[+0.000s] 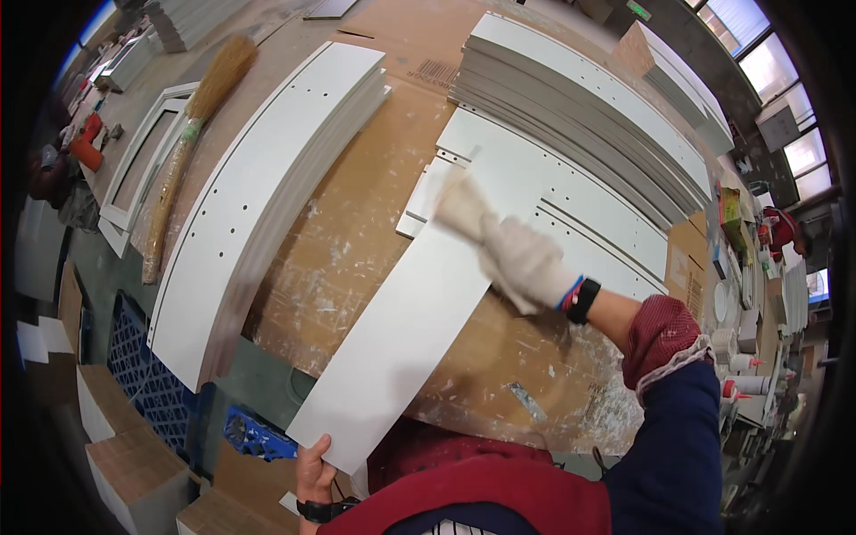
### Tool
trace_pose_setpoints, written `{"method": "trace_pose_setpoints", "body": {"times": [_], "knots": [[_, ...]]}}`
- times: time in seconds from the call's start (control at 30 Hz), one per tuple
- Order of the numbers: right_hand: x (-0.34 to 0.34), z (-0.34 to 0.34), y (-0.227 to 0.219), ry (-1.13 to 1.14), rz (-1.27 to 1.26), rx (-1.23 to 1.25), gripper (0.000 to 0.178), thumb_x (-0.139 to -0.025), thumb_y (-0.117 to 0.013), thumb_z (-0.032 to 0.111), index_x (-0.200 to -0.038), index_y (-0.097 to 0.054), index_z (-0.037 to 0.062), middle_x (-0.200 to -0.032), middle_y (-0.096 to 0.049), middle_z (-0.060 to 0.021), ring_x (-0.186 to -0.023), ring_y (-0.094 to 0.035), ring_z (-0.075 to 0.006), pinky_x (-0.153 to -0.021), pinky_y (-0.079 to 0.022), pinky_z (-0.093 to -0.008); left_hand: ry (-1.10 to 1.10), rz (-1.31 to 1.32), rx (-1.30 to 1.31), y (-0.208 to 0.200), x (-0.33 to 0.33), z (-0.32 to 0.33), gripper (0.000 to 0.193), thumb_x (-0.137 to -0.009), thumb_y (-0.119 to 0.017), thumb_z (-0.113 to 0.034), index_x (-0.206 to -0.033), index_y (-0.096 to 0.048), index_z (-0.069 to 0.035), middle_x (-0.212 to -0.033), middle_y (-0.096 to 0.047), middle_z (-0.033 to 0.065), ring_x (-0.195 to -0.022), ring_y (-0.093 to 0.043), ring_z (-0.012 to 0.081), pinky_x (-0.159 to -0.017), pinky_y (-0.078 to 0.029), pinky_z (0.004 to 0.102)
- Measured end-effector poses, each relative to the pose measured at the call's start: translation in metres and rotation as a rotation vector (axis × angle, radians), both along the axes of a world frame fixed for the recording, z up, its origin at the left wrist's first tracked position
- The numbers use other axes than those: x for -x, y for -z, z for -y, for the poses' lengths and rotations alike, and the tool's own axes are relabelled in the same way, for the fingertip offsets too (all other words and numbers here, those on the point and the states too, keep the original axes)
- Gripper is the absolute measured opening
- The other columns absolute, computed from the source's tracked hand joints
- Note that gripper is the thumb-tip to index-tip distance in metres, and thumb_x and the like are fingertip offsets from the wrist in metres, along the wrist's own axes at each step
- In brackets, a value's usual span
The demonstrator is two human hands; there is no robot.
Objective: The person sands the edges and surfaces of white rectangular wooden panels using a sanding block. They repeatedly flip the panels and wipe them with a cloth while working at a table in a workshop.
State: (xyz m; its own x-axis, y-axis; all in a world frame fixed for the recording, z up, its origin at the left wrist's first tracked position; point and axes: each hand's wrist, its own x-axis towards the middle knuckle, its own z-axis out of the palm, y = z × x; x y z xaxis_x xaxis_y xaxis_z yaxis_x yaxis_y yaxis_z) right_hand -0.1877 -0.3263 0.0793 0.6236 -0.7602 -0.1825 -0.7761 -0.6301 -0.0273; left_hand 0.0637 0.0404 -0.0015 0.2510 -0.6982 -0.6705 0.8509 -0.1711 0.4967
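Smooth white oblong board [390,348], bare left hand [314,465] pinching its end, fabric-gloved right hand [528,260] blurred, its grip unclear

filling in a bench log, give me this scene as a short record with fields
board: white, slanting from near the person up to the right
left hand: bare, holding the board's near end
right hand: gloved, at the far end, blurred; its grip is unclear
left stack: white boards, small holes in the top one
right stack: white boards, also with holes
broom: left of the left stack
cardboard: under the work, white-smeared
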Motion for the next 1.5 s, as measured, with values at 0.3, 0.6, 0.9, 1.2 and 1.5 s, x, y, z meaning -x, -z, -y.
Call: {"method": "trace_pose_setpoints", "body": {"times": [0.3,0.6,0.9,1.2,1.5], "knots": [[0.039,0.086,-0.007,0.427,0.036,0.094,0.025,-0.093,-0.036,0.022,-0.111,-0.045,0.0076,-0.098,-0.057,-0.0211,-0.091,-0.057,-0.0385,-0.077,-0.047,-0.0465,0.022,0.0,0.026,-0.001,-0.007,0.0,0.059,-0.075,-0.066,-0.001,-0.128,-0.042,0.0,-0.12,-0.053,0.0125,-0.11,-0.053,0.0279,-0.096,-0.043,0.0411],[-0.066,0.026,-0.021,-0.296,-0.031,-0.083,0.031,-0.081,-0.044,0.009,-0.111,-0.042,-0.0011,-0.09,-0.058,-0.0207,-0.078,-0.062,-0.032,-0.066,-0.051,-0.0425,0.023,0.058,0.058,-0.001,-0.02,0.003,0.054,-0.079,-0.063,-0.002,-0.128,-0.042,-0.001,-0.118,-0.055,0.0138,-0.107,-0.056,0.0288,-0.091,-0.048,0.0423],[-0.018,0.161,0.004,0.253,-0.133,0.159,0.022,-0.088,-0.042,0.018,-0.106,-0.048,0.0049,-0.095,-0.057,-0.0211,-0.09,-0.06,-0.0382,-0.075,-0.049,-0.0446,-0.015,0.033,-0.006,-0.007,-0.019,0.008,0.057,-0.073,-0.066,0.0,-0.125,-0.044,0.001,-0.116,-0.055,0.0138,-0.106,-0.056,0.0287,-0.091,-0.047,0.0401],[-0.031,0.076,-0.006,-0.147,0.054,0.19,0.028,-0.081,-0.046,0.006,-0.107,-0.04,-0.0017,-0.087,-0.056,-0.0203,-0.076,-0.06,-0.0352,-0.065,-0.05,-0.0419,0.003,0.064,0.025,-0.011,-0.027,-0.001,0.056,-0.075,-0.066,-0.001,-0.126,-0.043,0.002,-0.117,-0.055,0.0143,-0.107,-0.056,0.0286,-0.092,-0.046,0.0406],[-0.108,-0.126,0.01,-0.535,0.304,-0.105,0.036,-0.073,-0.053,0.008,-0.107,-0.043,-0.0032,-0.08,-0.055,-0.0129,-0.067,-0.061,-0.0269,-0.051,-0.051,-0.0364,-0.056,-0.079,0.122,0.001,-0.008,-0.011,0.046,-0.09,-0.053,-0.024,-0.129,-0.042,-0.003,-0.126,-0.05,0.0115,-0.115,-0.05,0.028,-0.098,-0.04,0.0434]]}}
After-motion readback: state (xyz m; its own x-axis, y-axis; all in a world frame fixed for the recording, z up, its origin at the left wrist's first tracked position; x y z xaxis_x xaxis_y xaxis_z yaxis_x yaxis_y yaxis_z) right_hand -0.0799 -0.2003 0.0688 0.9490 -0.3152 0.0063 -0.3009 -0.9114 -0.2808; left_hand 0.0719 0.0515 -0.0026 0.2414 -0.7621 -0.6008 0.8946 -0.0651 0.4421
